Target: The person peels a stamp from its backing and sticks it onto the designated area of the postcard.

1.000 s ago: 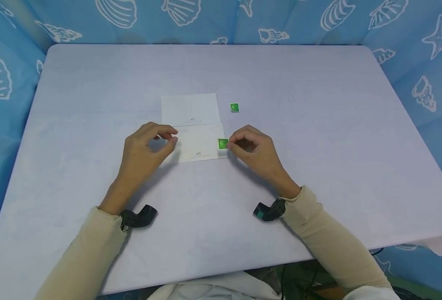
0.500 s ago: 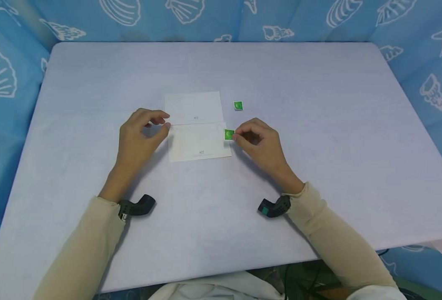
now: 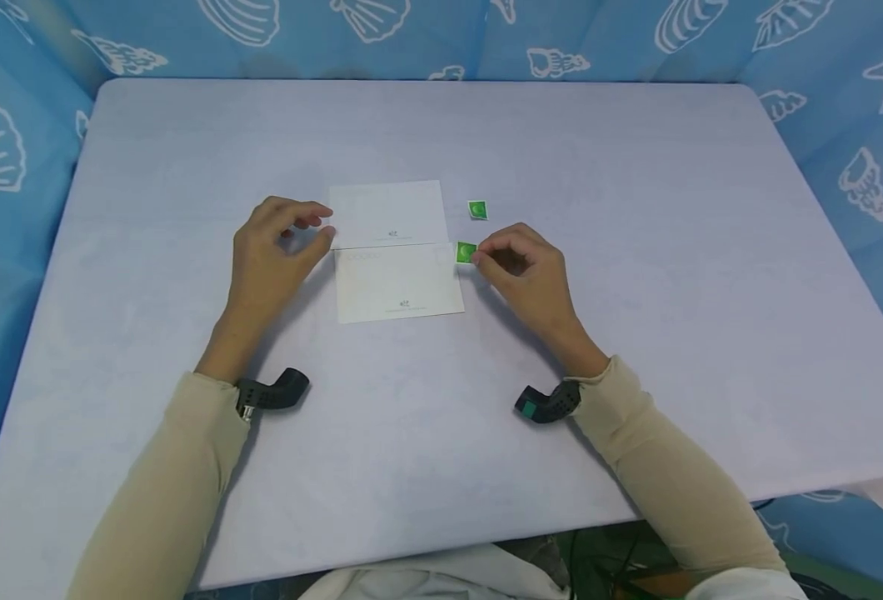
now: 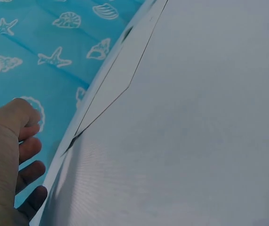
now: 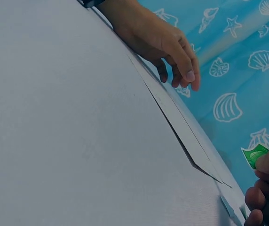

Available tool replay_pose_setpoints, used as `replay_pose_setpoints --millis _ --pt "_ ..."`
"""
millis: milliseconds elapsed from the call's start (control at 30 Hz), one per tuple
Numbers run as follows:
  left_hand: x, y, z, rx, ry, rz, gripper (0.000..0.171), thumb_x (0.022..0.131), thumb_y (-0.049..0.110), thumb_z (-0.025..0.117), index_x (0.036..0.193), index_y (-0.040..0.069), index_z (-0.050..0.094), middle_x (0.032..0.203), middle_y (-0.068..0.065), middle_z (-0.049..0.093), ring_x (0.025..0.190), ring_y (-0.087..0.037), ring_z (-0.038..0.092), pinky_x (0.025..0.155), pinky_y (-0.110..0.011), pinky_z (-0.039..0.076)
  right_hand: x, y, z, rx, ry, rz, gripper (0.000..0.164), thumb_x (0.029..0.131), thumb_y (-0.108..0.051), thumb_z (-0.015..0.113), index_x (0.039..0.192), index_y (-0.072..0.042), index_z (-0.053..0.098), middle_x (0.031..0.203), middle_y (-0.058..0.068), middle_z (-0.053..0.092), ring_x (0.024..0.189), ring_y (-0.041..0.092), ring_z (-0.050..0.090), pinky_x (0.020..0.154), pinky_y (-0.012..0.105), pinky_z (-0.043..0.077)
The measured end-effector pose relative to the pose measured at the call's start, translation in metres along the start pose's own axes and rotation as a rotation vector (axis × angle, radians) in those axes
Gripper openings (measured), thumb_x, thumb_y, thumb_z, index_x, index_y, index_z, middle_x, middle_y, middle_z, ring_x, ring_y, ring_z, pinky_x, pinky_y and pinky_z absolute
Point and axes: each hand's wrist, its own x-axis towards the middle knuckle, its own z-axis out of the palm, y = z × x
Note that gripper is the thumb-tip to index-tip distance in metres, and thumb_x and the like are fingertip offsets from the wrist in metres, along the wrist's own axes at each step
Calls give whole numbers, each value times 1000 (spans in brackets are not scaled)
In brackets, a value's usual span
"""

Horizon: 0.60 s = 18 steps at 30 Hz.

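Between right thumb and forefinger, my right hand [image 3: 527, 267] pinches a small green stamp [image 3: 466, 252] with a white border. It is held up above the right edge of the near card; the right wrist view shows the same stamp [image 5: 254, 154] at a slight tilt. My left hand [image 3: 272, 250] hovers by the left side of the cards, holding nothing, its thumb and fingers apart. Two white paper cards, each with a tiny printed mark, lie one beyond the other: the near card [image 3: 381, 279] and the far card [image 3: 381, 204]. Whether they are envelopes or postcards, I cannot tell.
A second green stamp [image 3: 477, 210] lies on the white tabletop [image 3: 636, 208], right of the far card. Blue curtains [image 3: 381, 58] with white shell prints stand behind and beside the table. Black wrist cameras are strapped at both cuffs, the right one [image 3: 546, 403] included.
My right hand has carried the pinched stamp away from me and slightly right, off the middle of the near card's right side. My left hand has moved away from me and slightly left.
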Motion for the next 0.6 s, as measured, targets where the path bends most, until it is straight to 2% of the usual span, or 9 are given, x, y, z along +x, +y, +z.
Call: replay_pose_setpoints --millis 167,367,533,600 --pt "6 -1 0 20 -22 -34 20 90 15 74 110 11 75 101 -5 64 98 -16 56 85 -30 41 4 1 0 -22 47 5 6 89 6 70 93 11 69 95 18 62 81 20 59 70 22 48" --pt "11 -2 1 35 -87 -70 24 91 18 74 114 12 75 106 -4 61 101 -17 52 87 -31 41 9 5 1 -49 92 33 8 89 5 70 94 11 69 96 19 62 84 15 59 72 22 49" --pt "16 -7 1 74 -100 -75 26 91 18 75 116 10 74 111 -5 59 103 -19 52 87 -32 44 17 32 3 -74 96 29 10 91 -3 71 96 5 72 98 14 63 88 15 59 74 23 48" --pt "17 -9 0 84 -106 -101 27 91 19 75 117 11 74 112 -5 59 104 -19 52 88 -33 44 21 43 4 -84 96 35 10 91 -7 72 96 2 73 98 10 64 89 15 59 74 23 48"
